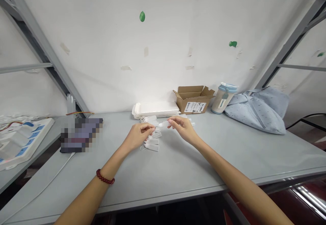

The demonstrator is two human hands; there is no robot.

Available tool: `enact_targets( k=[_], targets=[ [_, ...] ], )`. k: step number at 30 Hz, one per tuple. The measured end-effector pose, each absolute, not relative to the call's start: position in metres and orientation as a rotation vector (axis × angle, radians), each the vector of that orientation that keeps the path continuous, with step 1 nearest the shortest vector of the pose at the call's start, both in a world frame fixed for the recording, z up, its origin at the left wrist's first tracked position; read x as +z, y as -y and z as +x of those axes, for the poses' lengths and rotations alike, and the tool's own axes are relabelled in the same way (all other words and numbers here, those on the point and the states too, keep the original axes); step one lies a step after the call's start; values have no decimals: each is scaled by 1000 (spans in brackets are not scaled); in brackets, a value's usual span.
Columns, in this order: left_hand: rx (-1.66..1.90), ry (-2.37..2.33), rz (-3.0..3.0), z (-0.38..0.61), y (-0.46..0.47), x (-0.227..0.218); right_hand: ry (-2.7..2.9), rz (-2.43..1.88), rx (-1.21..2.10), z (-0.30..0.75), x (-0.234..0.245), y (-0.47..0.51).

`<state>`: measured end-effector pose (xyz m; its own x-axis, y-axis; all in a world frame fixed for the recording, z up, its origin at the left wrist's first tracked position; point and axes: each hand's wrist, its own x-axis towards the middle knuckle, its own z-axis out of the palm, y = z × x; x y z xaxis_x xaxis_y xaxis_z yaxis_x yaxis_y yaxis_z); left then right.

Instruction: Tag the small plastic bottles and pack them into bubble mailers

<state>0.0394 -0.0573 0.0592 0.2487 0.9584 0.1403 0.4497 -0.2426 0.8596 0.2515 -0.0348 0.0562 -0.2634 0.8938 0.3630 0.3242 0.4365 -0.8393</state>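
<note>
My right hand point(182, 127) pinches a small translucent plastic bottle point(164, 124) between thumb and fingertips, its narrow end towards the left. At that narrow end, the fingertips of my left hand point(140, 135) are pressed together. What they grip is too small to make out. Below and between the hands, several similar small bottles point(152, 147) lie on the grey table point(178, 177), some with thin loops at their left ends. Another looped one point(149, 119) is just behind my left hand. More clear pieces point(193, 124) show beyond my right hand, partly covered by it.
White flat trays point(158, 108) are stacked against the wall, beside an open cardboard box point(195, 101). A blue-lidded cup point(224, 98) and a light-blue cloth bag point(257, 111) stand to the right. At left are a blurred-out device point(81, 135), its white cable point(48, 186) and a power strip point(33, 146).
</note>
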Motion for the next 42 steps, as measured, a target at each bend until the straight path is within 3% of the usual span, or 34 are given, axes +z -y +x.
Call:
enact_targets(
  k=[28,42],
  targets=[
    [924,-1311,1891,43,60,55,1893,-1039,675,246,54,40],
    [901,-1252,1796,39,61,59,1905,-1035,786,243,49,42]
  ],
)
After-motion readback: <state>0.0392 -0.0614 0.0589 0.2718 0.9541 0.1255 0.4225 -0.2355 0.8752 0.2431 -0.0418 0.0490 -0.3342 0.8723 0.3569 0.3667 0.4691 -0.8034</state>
